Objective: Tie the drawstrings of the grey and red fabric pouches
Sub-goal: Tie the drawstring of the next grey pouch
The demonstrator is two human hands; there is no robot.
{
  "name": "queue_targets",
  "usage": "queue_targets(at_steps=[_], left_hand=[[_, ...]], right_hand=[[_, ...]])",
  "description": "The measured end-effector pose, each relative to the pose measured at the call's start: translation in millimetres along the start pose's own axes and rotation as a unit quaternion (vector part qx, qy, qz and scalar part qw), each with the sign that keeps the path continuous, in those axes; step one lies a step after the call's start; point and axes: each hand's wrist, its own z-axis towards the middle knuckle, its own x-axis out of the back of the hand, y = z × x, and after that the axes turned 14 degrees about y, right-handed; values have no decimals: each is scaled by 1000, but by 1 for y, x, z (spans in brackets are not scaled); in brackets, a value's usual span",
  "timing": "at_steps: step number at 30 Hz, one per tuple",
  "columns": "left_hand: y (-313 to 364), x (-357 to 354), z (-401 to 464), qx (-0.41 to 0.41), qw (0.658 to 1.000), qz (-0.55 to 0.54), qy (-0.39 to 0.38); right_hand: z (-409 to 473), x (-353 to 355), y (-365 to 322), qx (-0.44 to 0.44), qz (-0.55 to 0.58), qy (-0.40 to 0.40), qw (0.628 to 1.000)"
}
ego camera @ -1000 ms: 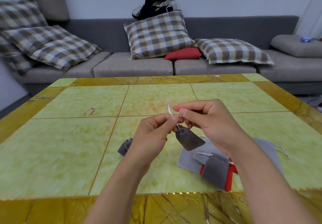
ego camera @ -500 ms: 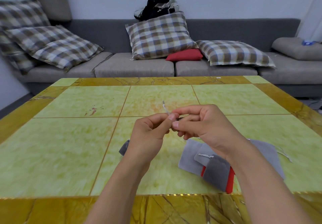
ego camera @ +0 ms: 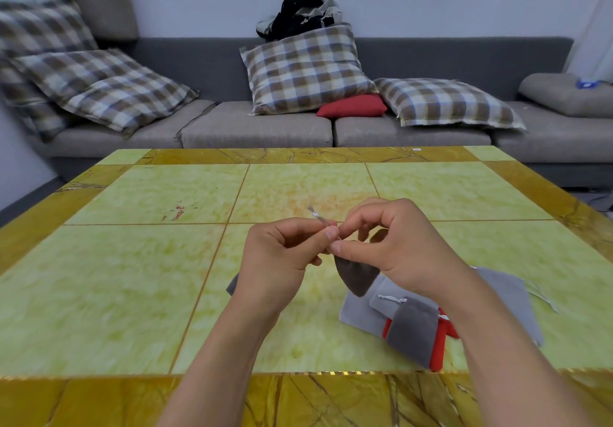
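The dark grey pouch (ego camera: 356, 275) hangs below both grips, its drawstring (ego camera: 318, 218) pinched by the left hand (ego camera: 282, 254) and right hand (ego camera: 391, 244).

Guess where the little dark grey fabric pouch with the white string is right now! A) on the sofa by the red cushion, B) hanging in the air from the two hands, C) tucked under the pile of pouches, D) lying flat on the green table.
B: the little dark grey fabric pouch dangles above the table while the left hand and right hand pinch its white string.
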Motion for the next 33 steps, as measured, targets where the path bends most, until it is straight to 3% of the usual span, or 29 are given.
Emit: queue_targets(at_steps=[10,18,22,25,29,33], left_hand=[[4,-3,-1,-28,999,10,22],[0,-3,0,-108,986,96,81],[2,-4,-1,-90,990,76,77],[2,-3,0,-49,996,33,61],[0,-3,2,-46,997,14,53],[-1,-4,3,-38,998,-17,56]], right_hand=[[-4,-12,-1,32,-8,44,998],[-6,-27,-2,73,-30,100,992],[-6,-32,-5,23,-17,102,994],[-4,-33,-4,-47,63,66,995],[-3,-21,-3,-135,202,19,970],[-4,-17,-4,-171,260,12,950]])
